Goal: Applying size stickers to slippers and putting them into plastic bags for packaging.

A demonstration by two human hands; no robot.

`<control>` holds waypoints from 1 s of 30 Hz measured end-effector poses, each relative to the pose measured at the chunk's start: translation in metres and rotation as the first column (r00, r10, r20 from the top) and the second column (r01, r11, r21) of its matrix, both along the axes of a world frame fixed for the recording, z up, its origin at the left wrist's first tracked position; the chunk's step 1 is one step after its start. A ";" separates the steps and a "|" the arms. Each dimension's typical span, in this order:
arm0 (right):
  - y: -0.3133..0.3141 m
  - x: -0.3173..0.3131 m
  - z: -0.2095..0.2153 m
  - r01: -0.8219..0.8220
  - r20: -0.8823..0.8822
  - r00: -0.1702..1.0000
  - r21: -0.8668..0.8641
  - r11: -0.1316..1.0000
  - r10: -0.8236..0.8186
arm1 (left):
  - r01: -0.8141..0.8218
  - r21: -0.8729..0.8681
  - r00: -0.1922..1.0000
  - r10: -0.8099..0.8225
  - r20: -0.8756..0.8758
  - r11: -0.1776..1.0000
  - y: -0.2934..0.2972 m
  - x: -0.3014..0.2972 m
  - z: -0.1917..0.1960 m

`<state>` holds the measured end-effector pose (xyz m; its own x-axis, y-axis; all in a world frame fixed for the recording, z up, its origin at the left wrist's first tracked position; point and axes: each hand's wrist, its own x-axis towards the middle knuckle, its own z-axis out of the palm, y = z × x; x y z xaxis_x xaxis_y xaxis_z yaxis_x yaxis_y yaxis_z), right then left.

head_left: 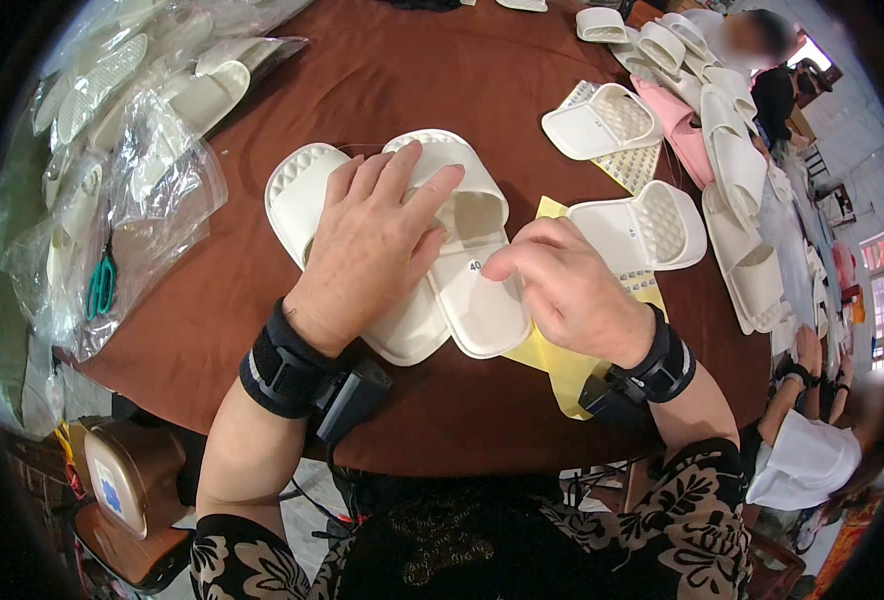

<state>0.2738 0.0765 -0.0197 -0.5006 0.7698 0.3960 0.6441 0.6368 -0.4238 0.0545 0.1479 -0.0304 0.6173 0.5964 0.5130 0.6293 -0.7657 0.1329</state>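
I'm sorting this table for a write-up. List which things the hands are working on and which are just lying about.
In hand:
- pair of white slippers, left hand flat on them
- small round sticker on the slipper's insole, right hand pinching at it
- yellow sheet under the right hand

Lying about:
- single white slippers and
- pink slipper
- bagged slippers
- green scissors

Matt white foam-like slippers [462, 270] with nubbed footbeds under the hands, matt brown cloth tabletop [442, 70], glossy crinkled clear plastic bags [152, 160] at ten o'clock, smooth yellow paper sheet [552, 360].
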 end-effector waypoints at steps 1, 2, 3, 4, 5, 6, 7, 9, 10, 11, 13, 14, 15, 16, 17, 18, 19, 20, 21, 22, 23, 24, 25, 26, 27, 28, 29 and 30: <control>0.001 0.000 -0.001 0.018 -0.019 1.000 -0.007 1.000 -0.019 | -0.004 0.000 1.000 0.004 -0.005 1.000 0.000 0.000 -0.001; 0.001 0.000 -0.001 0.020 -0.016 1.000 -0.007 1.000 -0.020 | -0.009 0.001 1.000 0.009 -0.011 1.000 0.001 0.001 -0.001; 0.001 -0.001 -0.002 0.003 -0.013 1.000 -0.017 1.000 -0.003 | -0.010 -0.002 1.000 0.010 -0.012 1.000 0.001 0.002 -0.002; 0.001 -0.001 -0.003 -0.014 -0.010 1.000 -0.027 1.000 0.014 | 0.004 0.026 1.000 -0.005 0.013 1.000 0.001 0.003 -0.002; 0.002 -0.001 -0.004 -0.015 -0.010 1.000 -0.031 0.999 0.014 | 0.018 0.054 0.999 -0.020 0.037 0.998 0.001 0.003 -0.003; 0.003 -0.003 -0.005 -0.013 -0.010 1.000 -0.036 0.999 0.013 | 0.016 0.053 0.999 -0.018 0.036 0.998 0.001 0.002 -0.002; 0.004 -0.003 -0.006 -0.011 -0.010 1.000 -0.041 0.999 0.011 | 0.008 0.024 1.000 -0.008 0.016 1.000 0.000 0.001 0.000; 0.005 -0.004 -0.006 0.005 -0.013 1.000 -0.066 0.998 -0.006 | -0.001 -0.007 1.000 0.001 -0.004 1.000 -0.001 0.000 0.001; 0.005 -0.004 -0.005 0.023 -0.015 1.000 -0.090 0.996 -0.025 | -0.002 -0.005 1.000 0.002 -0.004 1.000 -0.001 0.000 0.001; 0.004 -0.004 -0.004 0.023 -0.014 1.000 -0.093 0.995 -0.024 | -0.002 -0.004 1.000 0.002 -0.004 1.000 -0.002 0.000 0.001; 0.003 -0.003 0.000 -0.033 -0.028 0.999 -0.047 0.998 0.031 | -0.003 -0.008 1.000 0.003 0.004 1.000 -0.002 0.000 0.002; 0.004 -0.003 -0.001 -0.034 -0.028 0.999 -0.048 0.998 0.033 | -0.002 -0.011 1.000 0.002 0.012 1.000 -0.002 0.000 0.002; 0.004 -0.002 -0.002 -0.055 -0.006 0.998 -0.047 0.997 0.055 | -0.002 -0.011 1.000 0.002 0.012 1.000 -0.001 0.000 0.001; 0.005 -0.002 -0.003 -0.076 0.016 0.997 -0.046 0.996 0.077 | 0.018 -0.020 0.999 -0.017 0.050 1.000 0.000 -0.001 0.000; 0.004 0.000 -0.002 -0.076 0.016 0.997 -0.048 0.996 0.077 | 0.038 -0.029 0.995 -0.035 0.089 0.999 0.001 -0.002 -0.001; 0.003 0.002 0.000 -0.029 -0.001 1.000 -0.073 0.997 0.029 | 0.037 -0.030 0.996 -0.034 0.088 0.999 0.002 -0.003 0.000; 0.003 0.003 0.001 0.018 -0.017 1.000 -0.100 0.995 -0.020 | 0.065 -0.048 0.974 -0.053 0.219 0.997 0.003 -0.004 0.003; 0.003 0.003 0.000 0.018 -0.017 1.000 -0.103 0.995 -0.019 | 0.096 -0.063 0.936 -0.069 0.346 0.993 0.004 -0.005 0.004; 0.003 0.002 -0.003 0.000 -0.035 0.999 -0.090 0.996 -0.004 | 0.095 -0.065 0.936 -0.067 0.346 0.993 0.008 -0.008 0.006; 0.003 0.001 -0.005 -0.017 -0.053 0.999 -0.076 0.997 0.013 | 0.071 -0.090 0.921 -0.031 0.388 0.993 0.012 -0.012 0.007; 0.002 0.001 -0.003 -0.018 -0.053 0.998 -0.079 0.997 0.014 | 0.048 -0.116 0.903 0.006 0.429 0.992 0.015 -0.016 0.008; 0.001 0.001 0.001 0.008 -0.046 0.999 -0.101 0.995 -0.013 | -0.029 -0.147 0.903 0.089 0.420 0.989 0.015 -0.018 0.009; 0.000 0.002 0.004 0.034 -0.037 0.999 -0.123 0.992 -0.039 | -0.032 -0.149 0.902 0.092 0.421 0.988 0.017 -0.022 0.009; 0.000 0.002 0.004 0.031 -0.036 0.999 -0.125 0.992 -0.036 | -0.089 -0.199 0.922 0.156 0.354 0.976 0.020 -0.027 0.009; 0.001 0.003 0.006 0.034 -0.030 0.999 -0.112 0.993 -0.038 | -0.150 -0.242 0.934 0.218 0.282 0.958 0.022 -0.032 0.009; 0.002 0.003 0.007 0.037 -0.023 0.999 -0.098 0.995 -0.039 | -0.153 -0.239 0.929 0.222 0.296 0.959 0.024 -0.036 0.006; 0.002 0.002 0.008 0.030 -0.021 0.999 -0.095 0.995 -0.032 | -0.159 -0.237 0.927 0.228 0.299 0.958 0.027 -0.040 0.005; 0.003 0.002 0.008 0.028 -0.045 0.999 -0.078 0.997 -0.032 | -0.182 -0.297 0.922 0.267 0.279 0.938 0.030 -0.043 0.004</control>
<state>0.2757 0.0791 -0.0113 -0.4595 0.8133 0.3569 0.6412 0.5819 -0.5003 0.0118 0.1781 -0.0261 0.2860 0.8384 0.4639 0.6743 -0.5201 0.5242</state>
